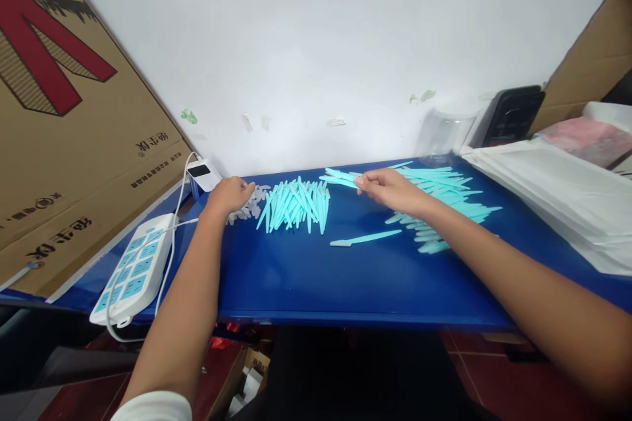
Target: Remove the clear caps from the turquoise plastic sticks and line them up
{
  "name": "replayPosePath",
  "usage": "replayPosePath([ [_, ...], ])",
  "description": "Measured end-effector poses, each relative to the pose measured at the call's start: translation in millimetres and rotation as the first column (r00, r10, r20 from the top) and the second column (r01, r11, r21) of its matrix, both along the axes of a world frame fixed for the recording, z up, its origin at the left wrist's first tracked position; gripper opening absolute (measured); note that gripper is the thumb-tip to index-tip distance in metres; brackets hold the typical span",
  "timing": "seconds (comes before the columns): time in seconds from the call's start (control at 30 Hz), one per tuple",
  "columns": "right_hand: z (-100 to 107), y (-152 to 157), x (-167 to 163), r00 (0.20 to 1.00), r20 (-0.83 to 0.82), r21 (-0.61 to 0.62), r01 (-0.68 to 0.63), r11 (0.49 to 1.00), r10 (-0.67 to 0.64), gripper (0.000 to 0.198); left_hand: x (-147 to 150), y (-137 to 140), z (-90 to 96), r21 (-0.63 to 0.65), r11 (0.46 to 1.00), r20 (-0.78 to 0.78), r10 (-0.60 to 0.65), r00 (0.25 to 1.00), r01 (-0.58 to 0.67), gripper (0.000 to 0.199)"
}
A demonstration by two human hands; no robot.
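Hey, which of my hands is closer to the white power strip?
Left. Your left hand is beyond and right of the white power strip, by the translucent pieces; your right hand is farther right, holding turquoise sticks.

I count my two hands, the left hand (230, 197) and the right hand (388, 189). Two heaps of turquoise sticks, the left heap (296, 205) and the right heap (439, 179), overlap too much to number. One lone stick (365, 238) lies nearer, one power strip (135, 268) left, one clear jar (448, 135) far right.
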State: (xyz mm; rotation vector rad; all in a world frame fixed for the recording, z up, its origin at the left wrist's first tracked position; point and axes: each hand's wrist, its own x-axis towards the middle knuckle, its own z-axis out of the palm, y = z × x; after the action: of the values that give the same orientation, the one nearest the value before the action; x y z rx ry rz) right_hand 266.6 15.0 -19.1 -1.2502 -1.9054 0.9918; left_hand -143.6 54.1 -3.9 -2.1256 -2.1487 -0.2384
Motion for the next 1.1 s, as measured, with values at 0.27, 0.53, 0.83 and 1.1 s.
replayPosePath([
  [0.27,-4,1,-4,1.0,0.03,0.036,0.0,0.999,-0.001,0.059,1,-11,11.8,-0.019,0.971,-0.067,0.238,0.969,-0.24,0.062],
  [0.53,-14,-4,-23,0.991,0.123,0.005,0.06,0.998,-0.06,0.042,33,-12,3.9,0.147,0.978,-0.083,0.164,0.983,-0.151,0.051],
  [0.83,-12,2,-74,0.926,0.365,-0.016,0.105,0.994,-0.092,0.042,56,-15,-5.6,0.022,0.997,-0.136,0.078,0.988,-0.076,0.052],
  [1.1,16,-4,-76,0.839,0.541,0.121,-0.011,0.993,-0.057,0.057,63,-20,-4.2,0.063,0.998,-0.095,0.038,0.995,-0.032,0.047],
])
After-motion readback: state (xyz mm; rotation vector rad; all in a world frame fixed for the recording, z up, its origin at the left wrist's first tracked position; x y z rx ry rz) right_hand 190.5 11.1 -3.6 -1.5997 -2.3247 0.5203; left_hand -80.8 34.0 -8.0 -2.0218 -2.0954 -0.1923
